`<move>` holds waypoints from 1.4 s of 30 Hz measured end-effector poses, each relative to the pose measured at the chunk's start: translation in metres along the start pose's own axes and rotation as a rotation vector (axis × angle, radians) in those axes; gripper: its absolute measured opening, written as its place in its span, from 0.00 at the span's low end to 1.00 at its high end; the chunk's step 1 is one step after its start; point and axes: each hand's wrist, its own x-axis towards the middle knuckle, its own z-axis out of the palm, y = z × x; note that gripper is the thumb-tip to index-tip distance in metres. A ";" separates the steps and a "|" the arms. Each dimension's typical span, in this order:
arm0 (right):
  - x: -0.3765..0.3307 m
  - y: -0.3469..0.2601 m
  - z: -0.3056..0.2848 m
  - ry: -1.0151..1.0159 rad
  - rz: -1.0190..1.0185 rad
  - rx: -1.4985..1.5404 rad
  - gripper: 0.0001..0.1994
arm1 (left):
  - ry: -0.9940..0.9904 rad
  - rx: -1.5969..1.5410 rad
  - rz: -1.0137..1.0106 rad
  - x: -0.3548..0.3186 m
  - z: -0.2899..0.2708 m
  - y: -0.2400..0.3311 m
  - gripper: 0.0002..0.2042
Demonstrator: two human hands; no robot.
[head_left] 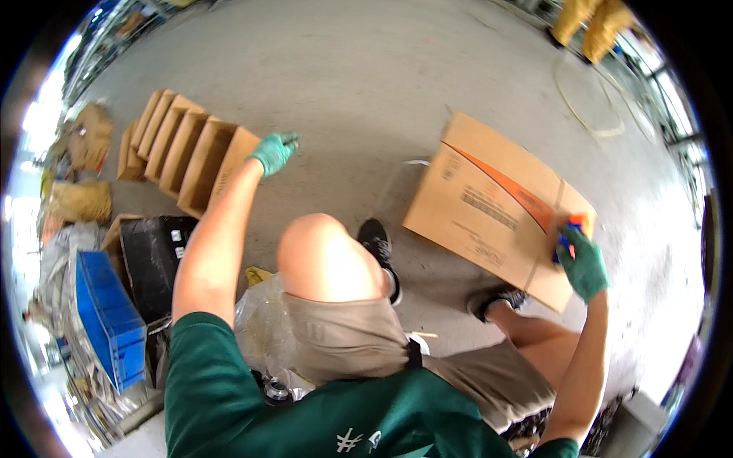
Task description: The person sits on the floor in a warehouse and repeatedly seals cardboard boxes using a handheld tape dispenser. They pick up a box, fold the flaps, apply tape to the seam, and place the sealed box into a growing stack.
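Observation:
My right hand (586, 267), in a green glove, grips a red-and-blue tape dispenser (576, 223) at the right end of a large closed cardboard box (489, 210). The box lies on the floor, with an orange stripe and dark print on its upper face. A seam or strip runs across it beside the dispenser. My left hand (276, 153), gloved too, is out over the floor with its fingers stretched and nothing visible in them. Close to that wrist is a row of open cardboard boxes (191, 149) standing side by side.
A blue bin (111, 317), a black box (155, 263) and clear plastic wrap (263, 324) lie at my left. A pale hose (603, 131) loops over the floor at the far right. Beyond it stands a person in yellow trousers (592, 27).

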 end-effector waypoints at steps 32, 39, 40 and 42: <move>0.010 0.119 0.073 0.071 0.319 0.517 0.38 | -0.168 -0.462 -0.353 0.030 0.138 0.323 0.07; 0.011 0.085 0.057 0.201 0.612 0.854 0.24 | -0.232 -0.692 -0.494 0.038 0.129 0.308 0.10; 0.011 0.081 0.054 0.187 0.652 0.897 0.23 | -0.258 -0.712 -0.498 0.041 0.124 0.303 0.09; 0.016 0.090 0.056 0.143 0.703 0.960 0.24 | -0.256 -0.785 -0.495 0.041 0.121 0.307 0.06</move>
